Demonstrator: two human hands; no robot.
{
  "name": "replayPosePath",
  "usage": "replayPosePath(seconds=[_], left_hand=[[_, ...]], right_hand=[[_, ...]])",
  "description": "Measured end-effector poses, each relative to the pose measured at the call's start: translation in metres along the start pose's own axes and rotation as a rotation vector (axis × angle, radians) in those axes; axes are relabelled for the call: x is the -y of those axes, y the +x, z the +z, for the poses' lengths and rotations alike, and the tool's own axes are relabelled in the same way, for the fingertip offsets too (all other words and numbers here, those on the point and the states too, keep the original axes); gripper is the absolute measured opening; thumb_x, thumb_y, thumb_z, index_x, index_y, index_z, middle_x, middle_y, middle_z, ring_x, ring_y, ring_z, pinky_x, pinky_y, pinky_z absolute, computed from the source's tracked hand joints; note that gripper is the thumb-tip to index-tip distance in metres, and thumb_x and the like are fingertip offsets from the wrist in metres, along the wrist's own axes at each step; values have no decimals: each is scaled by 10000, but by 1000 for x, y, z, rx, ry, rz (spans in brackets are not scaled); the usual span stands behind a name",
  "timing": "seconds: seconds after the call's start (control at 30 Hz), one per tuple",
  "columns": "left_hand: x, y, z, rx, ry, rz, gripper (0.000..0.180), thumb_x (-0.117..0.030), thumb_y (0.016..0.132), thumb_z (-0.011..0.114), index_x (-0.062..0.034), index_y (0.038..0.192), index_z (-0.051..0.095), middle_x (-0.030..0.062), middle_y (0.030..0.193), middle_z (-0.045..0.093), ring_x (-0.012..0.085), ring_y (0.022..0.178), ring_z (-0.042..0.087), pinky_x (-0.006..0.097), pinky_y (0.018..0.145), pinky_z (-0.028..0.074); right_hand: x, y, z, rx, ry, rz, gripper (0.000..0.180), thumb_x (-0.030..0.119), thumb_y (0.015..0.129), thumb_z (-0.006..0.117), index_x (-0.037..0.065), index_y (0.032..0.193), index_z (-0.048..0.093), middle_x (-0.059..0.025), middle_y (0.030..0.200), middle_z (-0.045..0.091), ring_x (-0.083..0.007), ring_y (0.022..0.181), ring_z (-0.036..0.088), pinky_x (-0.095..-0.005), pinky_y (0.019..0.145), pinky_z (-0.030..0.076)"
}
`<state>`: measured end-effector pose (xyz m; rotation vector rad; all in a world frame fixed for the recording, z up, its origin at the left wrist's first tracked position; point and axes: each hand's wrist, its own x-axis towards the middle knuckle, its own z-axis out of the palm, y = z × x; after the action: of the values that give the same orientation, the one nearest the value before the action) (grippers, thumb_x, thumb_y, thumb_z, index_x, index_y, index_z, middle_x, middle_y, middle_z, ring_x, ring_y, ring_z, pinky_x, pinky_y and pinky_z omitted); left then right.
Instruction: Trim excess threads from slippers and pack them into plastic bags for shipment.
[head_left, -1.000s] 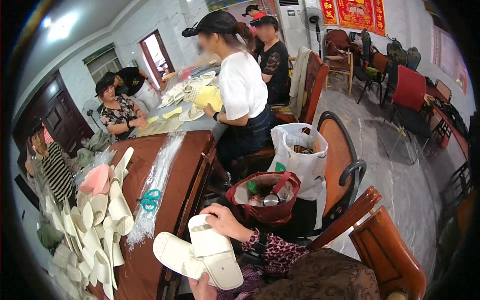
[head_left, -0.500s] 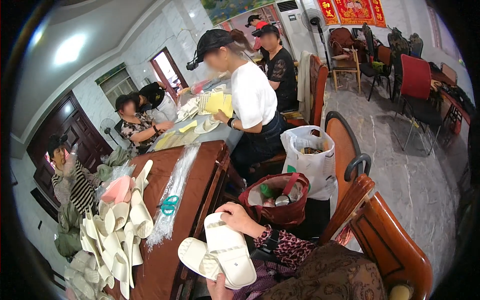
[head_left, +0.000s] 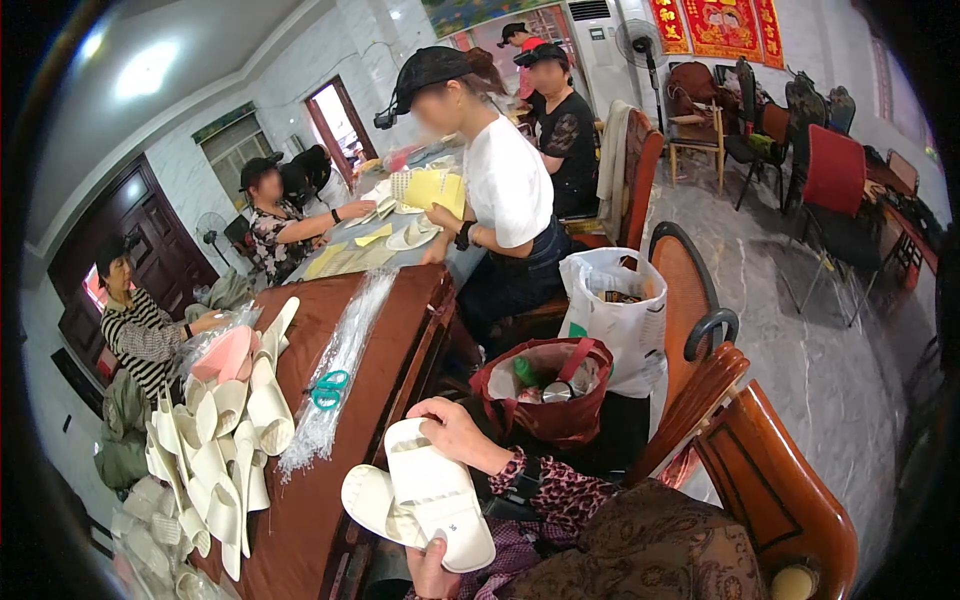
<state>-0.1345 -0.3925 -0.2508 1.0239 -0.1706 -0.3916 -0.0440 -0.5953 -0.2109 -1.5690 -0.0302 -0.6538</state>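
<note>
A pair of cream slippers is held over the near edge of the table, one crossed over the other. My right hand [head_left: 464,438] closes on the front end of the upper slipper [head_left: 432,482], with its fingers at the opening. My left hand [head_left: 432,570] grips the same slipper from below, the thumb pressed on its side by the heel. Partly covered, the lower slipper [head_left: 364,497] sticks out to the left. A small dark mark shows on the upper insole. To the left, a heap of cream slippers [head_left: 215,450] lies on the brown cloth-covered table [head_left: 310,520].
White plastic strips [head_left: 350,335] and teal scissors [head_left: 329,388] lie on the table. A pink slipper [head_left: 225,352] tops the heap. Beside me stand a red tote bag [head_left: 540,425], a white plastic bag [head_left: 620,325] and wooden chairs [head_left: 775,470]. Several people work at the far table.
The view has shifted a little; both my hands keep their hold on the slippers. A person in stripes has lowered their hands to the table. Another reaches further over the far table.
</note>
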Motion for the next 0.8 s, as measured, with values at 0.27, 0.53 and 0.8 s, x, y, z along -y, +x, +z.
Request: replayPosePath(seconds=[0.27, 0.53, 0.8], left_hand=[[-78, 1, 37, 28, 165, 286, 693, -59, 726, 548, 48, 1350, 265, 211, 1235, 484, 288, 1079, 551, 392, 916, 462], [-108, -14, 32, -86, 133, 491, 732, -200, 755, 594, 22, 1368, 261, 180, 1241, 481, 274, 1064, 551, 376, 882, 484], [-95, -17, -21, -308, -42, 368, 583, -237, 810, 572, -25, 1317, 376, 141, 1117, 573, 261, 938, 608, 366, 777, 538]], right_hand=[[107, 100, -61, 257, 654, -408, 423, 315, 919, 508, 36, 1232, 462, -116, 1211, 510, -236, 1113, 491, -427, 868, 454], [209, 42, -77, 201, 1080, -908, 820, 572, 887, 417, 66, 1448, 97, -188, 1473, 210, -316, 1370, 193, -564, 1068, 192], [200, 7, -39, 637, 692, -933, 767, 581, 899, 375, -83, 1279, 420, -203, 1335, 390, -306, 1290, 322, -417, 1060, 204]])
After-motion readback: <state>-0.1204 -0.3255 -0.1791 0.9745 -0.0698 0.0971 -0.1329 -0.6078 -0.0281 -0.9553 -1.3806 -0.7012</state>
